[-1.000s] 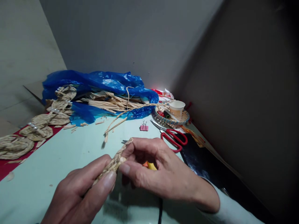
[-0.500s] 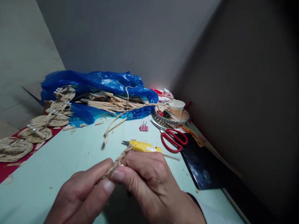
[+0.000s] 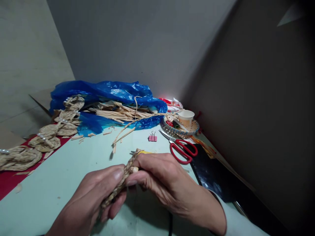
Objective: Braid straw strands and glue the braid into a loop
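Observation:
A braided straw piece slants between my two hands over the table. My left hand is closed round its lower part, thumb on top. At its upper end, my right hand pinches the braid between thumb and forefinger, and a pale cut end shows beside the thumb. Just behind the right hand, a yellow glue gun is mostly hidden by it. Red-handled scissors lie right of that hand, and a pink binder clip stands farther back.
Coiled straw braids with pearl beads lie on red cloth at the left. A blue plastic bag of straw strips sits at the back. A woven basket holds a paper cup. A black flat object lies right.
My hands have turned the braid, so more of its side and the pale end show. The right hand now covers most of the glue gun. The view has shifted slightly.

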Tool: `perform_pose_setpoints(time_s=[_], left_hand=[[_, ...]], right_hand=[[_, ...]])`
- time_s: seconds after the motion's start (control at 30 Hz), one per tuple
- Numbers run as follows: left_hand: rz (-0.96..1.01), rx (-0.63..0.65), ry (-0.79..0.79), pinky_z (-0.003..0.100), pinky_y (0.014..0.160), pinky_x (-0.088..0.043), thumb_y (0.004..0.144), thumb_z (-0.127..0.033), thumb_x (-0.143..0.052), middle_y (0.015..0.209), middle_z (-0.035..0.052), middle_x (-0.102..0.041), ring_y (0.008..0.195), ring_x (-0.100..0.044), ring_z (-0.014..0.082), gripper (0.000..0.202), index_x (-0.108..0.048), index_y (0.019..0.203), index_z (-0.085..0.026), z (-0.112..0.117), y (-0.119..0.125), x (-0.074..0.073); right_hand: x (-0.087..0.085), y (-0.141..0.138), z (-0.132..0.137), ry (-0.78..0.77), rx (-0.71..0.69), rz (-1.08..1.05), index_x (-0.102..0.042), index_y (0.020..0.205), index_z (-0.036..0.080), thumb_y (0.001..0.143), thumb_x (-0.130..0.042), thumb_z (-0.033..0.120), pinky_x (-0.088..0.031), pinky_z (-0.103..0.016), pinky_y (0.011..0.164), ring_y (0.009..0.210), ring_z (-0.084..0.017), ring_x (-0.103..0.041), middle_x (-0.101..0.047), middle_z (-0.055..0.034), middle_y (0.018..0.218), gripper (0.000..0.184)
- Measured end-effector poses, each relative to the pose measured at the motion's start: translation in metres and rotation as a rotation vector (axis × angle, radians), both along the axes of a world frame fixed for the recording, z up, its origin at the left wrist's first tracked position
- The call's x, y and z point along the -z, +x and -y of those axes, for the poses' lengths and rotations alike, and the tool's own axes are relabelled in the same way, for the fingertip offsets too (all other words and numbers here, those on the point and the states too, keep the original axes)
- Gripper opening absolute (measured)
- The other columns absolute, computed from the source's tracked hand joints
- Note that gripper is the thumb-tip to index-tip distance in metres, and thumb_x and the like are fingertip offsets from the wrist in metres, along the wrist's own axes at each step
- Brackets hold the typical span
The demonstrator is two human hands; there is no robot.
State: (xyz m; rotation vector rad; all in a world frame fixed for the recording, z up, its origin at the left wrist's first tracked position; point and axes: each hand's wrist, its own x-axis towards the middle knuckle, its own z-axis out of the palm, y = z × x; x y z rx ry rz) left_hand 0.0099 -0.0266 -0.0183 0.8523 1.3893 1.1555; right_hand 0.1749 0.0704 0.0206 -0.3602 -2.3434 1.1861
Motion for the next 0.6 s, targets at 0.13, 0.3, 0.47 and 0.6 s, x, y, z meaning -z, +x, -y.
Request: perform_pose_setpoints(time_s=[0.13, 0.3, 0.47, 0.6], left_hand=[[0.013, 0.056, 0.005, 0.023, 0.048, -0.035, 0.084, -0.058, -0.065, 0.049, -0.0029, -0.056, 0.045, -0.040, 0.0106, 0.046, -0.064, 0.057, -0.020, -0.0033, -0.0007, -0.0093], [0.045, 0.069, -0.005, 0.026, 0.049, -0.028, 0.078, -0.063, -0.068, 0.049, -0.0031, -0.052, 0.050, -0.036, 0.0120, 0.048, -0.065, 0.055, -0.021, -0.0054, -0.0018, -0.0111], [0.127, -0.024, -0.046, 0.026, 0.048, -0.018, 0.071, -0.064, -0.075, 0.046, -0.0070, -0.045, 0.049, -0.022, 0.0095, 0.045, -0.068, 0.063, -0.020, -0.0030, 0.0007, -0.0116], [0.285, 0.014, -0.074, 0.022, 0.044, -0.018, 0.075, -0.059, -0.076, 0.046, -0.0073, -0.043, 0.045, -0.023, 0.0067, 0.043, -0.069, 0.068, -0.018, -0.0036, 0.0035, -0.0106]], right_hand=[[0.0038, 0.0000, -0.0019, 0.049, -0.005, -0.045, -0.057, 0.078, 0.018, 0.105, -0.044, 0.053, -0.037, -0.023, 0.062, 0.061, -0.010, -0.045, -0.052, 0.0021, 0.070, 0.047], [0.0044, 0.0024, -0.0040, -0.037, -0.004, -0.071, -0.062, 0.079, 0.016, 0.103, -0.053, 0.049, -0.040, -0.022, 0.063, 0.064, -0.010, -0.049, -0.056, 0.0017, 0.071, 0.042], [0.0073, 0.0010, -0.0052, -0.402, 0.010, -0.084, -0.061, 0.089, 0.020, 0.096, -0.066, 0.050, -0.045, -0.026, 0.067, 0.068, -0.014, -0.060, -0.066, 0.0004, 0.073, 0.031], [0.0092, -0.0053, -0.0041, -0.633, 0.002, -0.161, -0.063, 0.098, 0.020, 0.089, -0.076, 0.045, -0.046, -0.027, 0.068, 0.066, -0.013, -0.060, -0.062, 0.0033, 0.069, 0.029]])
